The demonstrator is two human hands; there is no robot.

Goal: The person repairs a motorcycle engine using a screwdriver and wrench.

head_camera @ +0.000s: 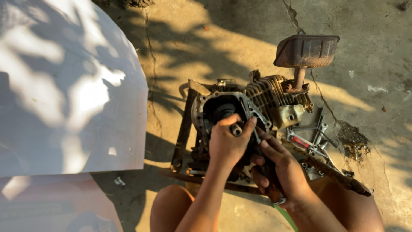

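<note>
A small greasy engine [253, 101] with an open crankcase sits on a rusty metal frame [182, 135] on the concrete. My left hand [227, 141] is closed over a short metal shaft end [236, 129] at the crankcase opening. My right hand [279, 167] grips a tool with a dark handle [274, 191], its thin blade [256, 136] reaching up to the crankcase rim next to my left hand. A rusty muffler [307, 50] stands on a pipe above the finned cylinder [268, 92].
Several wrenches and a red-handled tool [311, 137] lie on the ground right of the engine. A large white sheet [64, 86] covers the left side. My bare knees [169, 206] are at the bottom. The concrete floor [365, 86] is cracked.
</note>
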